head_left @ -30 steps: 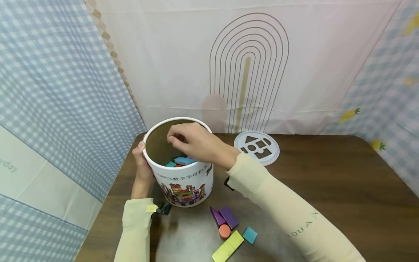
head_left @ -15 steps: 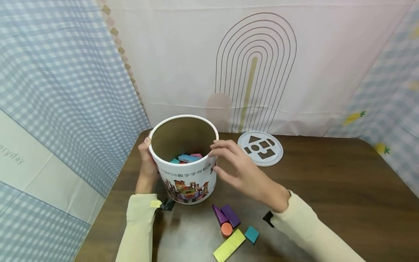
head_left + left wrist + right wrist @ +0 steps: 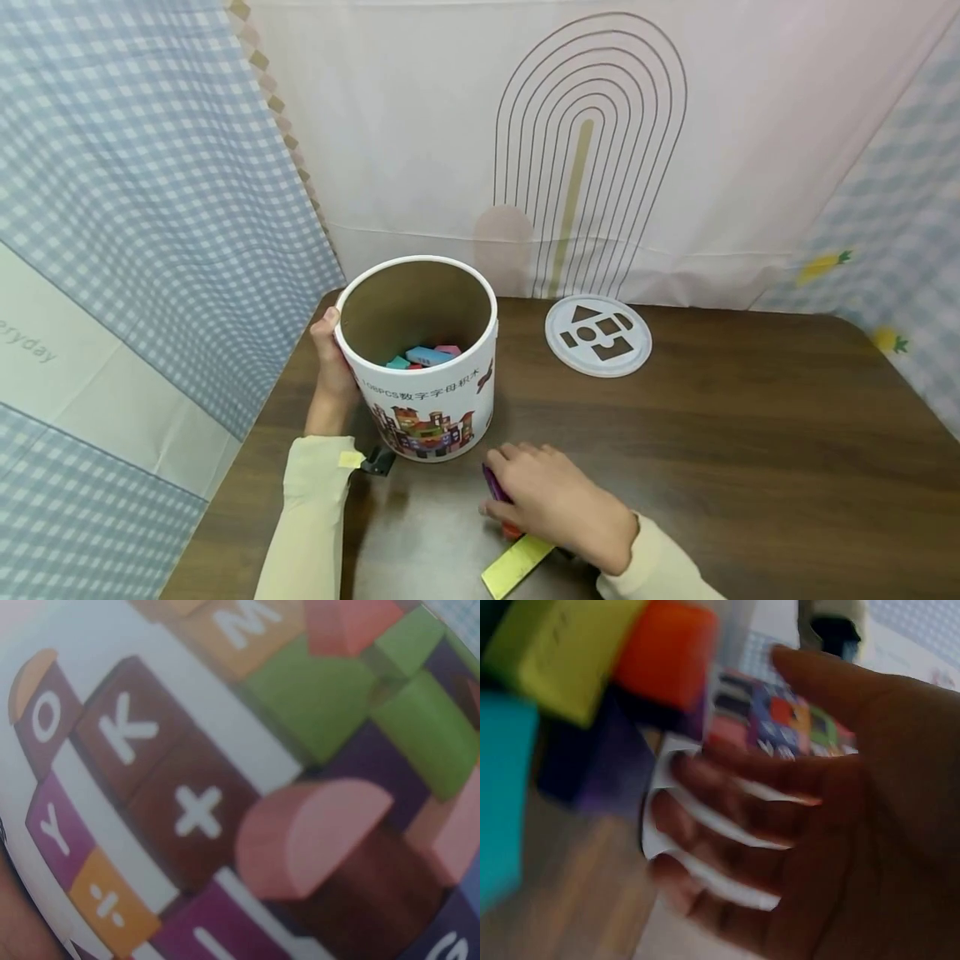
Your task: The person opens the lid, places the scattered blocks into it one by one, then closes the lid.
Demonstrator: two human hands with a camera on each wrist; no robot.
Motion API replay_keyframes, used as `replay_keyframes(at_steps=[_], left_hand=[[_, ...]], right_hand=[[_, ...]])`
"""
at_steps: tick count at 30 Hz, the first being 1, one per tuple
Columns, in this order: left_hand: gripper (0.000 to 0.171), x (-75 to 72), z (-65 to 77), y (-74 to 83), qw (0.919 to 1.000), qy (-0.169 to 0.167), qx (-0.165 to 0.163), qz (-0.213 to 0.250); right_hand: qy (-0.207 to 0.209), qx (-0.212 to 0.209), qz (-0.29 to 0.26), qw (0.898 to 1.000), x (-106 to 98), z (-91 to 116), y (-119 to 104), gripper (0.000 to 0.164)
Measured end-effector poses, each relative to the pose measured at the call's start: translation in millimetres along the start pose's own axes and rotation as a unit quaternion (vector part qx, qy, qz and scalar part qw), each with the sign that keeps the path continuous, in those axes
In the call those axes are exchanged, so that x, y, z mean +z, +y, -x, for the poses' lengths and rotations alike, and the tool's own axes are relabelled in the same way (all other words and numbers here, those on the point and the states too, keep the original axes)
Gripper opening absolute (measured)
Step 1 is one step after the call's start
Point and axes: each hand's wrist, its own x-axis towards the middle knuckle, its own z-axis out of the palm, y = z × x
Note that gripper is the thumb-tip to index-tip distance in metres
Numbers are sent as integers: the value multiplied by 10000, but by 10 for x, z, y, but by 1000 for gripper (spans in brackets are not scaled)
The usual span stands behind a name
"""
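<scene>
My left hand (image 3: pixel 332 371) holds the left side of a white toy-block bucket (image 3: pixel 427 392), thumb at its rim. The bucket stands upright with several blocks inside, a blue block (image 3: pixel 429 357) among them. Printed lettered blocks on its wall (image 3: pixel 225 780) fill the left wrist view. Over the loose blocks on the table is my right hand (image 3: pixel 555 500), partly covering a purple block (image 3: pixel 491 483), an orange cylinder (image 3: pixel 512 530) and a yellow block (image 3: pixel 517 567). In the right wrist view its spread fingers hold nothing, and a teal block (image 3: pixel 502 795) lies at the left edge.
A round white lid (image 3: pixel 583 357) with shaped cutouts lies at the back of the brown wooden table (image 3: pixel 750 417), right of the bucket. A white patterned curtain (image 3: pixel 405 142) hangs behind, with blue checked cloth (image 3: pixel 187 167) at the left.
My right hand has come out of the bucket, past its right rim, and down to the loose blocks in front. My left hand keeps its hold on the bucket.
</scene>
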Motion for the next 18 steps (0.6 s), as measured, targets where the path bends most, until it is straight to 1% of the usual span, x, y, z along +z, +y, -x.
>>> replay_keyframes(at_steps=[1,4,7,8,10,12,15,18], left_hand=[[63,-13,-5,-9,10000,-33,-25,52],[64,-45,-23,-14,9997,-37,-32,219],[68,-73,-38,-2,9994,-36,10,359],[69,-84,-40,2,9993,-32,44,367],[70,-102,-38,2,9992,-71,46,403],[71,-104,-30,-4,9990,-124,17,419],[71,-76,-24,-23,9987,-234,-56,458],[69,-15,-26,-42,9987,-280,-84,407]], right_hand=[[-55,115,106,9999,58,-9,-35,32],[111,375,407,9984,212,-40,-141,22],[605,503,858,9932,321,-60,-237,13],[746,505,995,9909,346,-65,-254,13],[953,472,1095,9883,375,-68,-260,15],[1046,431,988,9887,375,-65,-238,20],[1083,380,617,9915,331,-64,-175,24],[1225,457,204,9912,251,-69,-116,17]])
